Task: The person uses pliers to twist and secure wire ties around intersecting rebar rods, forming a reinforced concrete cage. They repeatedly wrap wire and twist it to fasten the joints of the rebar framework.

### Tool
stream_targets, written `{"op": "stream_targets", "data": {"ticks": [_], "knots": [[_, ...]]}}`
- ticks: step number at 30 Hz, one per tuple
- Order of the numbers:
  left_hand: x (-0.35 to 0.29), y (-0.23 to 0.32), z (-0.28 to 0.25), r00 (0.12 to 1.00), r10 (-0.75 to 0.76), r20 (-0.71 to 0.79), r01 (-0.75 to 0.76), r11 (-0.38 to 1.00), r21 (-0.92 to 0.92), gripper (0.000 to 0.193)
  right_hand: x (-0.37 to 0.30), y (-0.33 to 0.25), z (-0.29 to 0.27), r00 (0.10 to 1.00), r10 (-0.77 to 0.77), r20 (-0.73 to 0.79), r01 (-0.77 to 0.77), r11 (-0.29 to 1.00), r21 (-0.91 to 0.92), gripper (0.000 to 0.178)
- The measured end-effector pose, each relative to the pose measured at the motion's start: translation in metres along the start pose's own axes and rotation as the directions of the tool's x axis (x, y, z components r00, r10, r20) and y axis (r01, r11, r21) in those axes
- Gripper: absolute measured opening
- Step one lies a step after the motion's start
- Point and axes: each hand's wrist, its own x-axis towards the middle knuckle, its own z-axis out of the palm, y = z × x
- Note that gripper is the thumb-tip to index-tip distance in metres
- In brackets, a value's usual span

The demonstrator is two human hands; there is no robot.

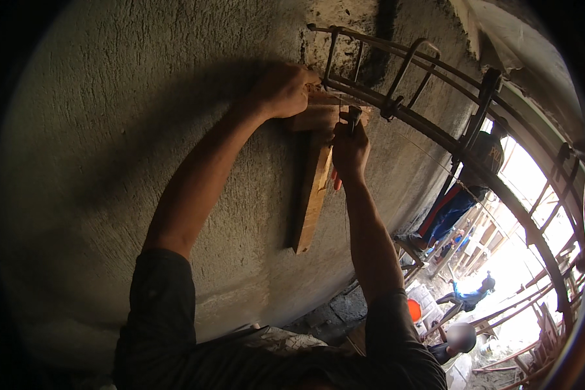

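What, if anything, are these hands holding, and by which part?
The right hand grips a tool, apparently by its red handles. For the left hand, I cannot tell.

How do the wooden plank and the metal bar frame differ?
Shape: the wooden plank is one solid piece, while the metal bar frame is open, with long bars and cross loops.
Colour: the plank is light brown, the frame dark.
Pose: the plank points steeply downward; the frame sweeps toward the picture's right.
Shared: both come close to the right hand.
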Motion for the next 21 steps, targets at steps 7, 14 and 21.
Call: {"op": "stream_targets", "data": {"ticks": [7, 14, 21], "knots": [[-0.003, 0.004, 0.001, 0.999, -0.028, 0.022, 0.026, 0.995, 0.098, 0.019, 0.019, 0.021, 0.001, 0.967, -0.253, 0.019, 0.249, 0.934, -0.257, 0.021], [-0.007, 0.014, 0.014, 0.989, -0.013, -0.148, 0.032, 0.992, 0.126, 0.026, 0.039, 0.024, -0.007, 0.782, -0.609, 0.13, 0.6, 0.681, -0.42, 0.021], [-0.018, 0.017, 0.028, 0.912, -0.05, -0.408, 0.015, 0.996, -0.089, 0.023, 0.034, 0.007, -0.009, 0.951, -0.285, 0.12, 0.309, 0.891, -0.333, 0.027]]}}
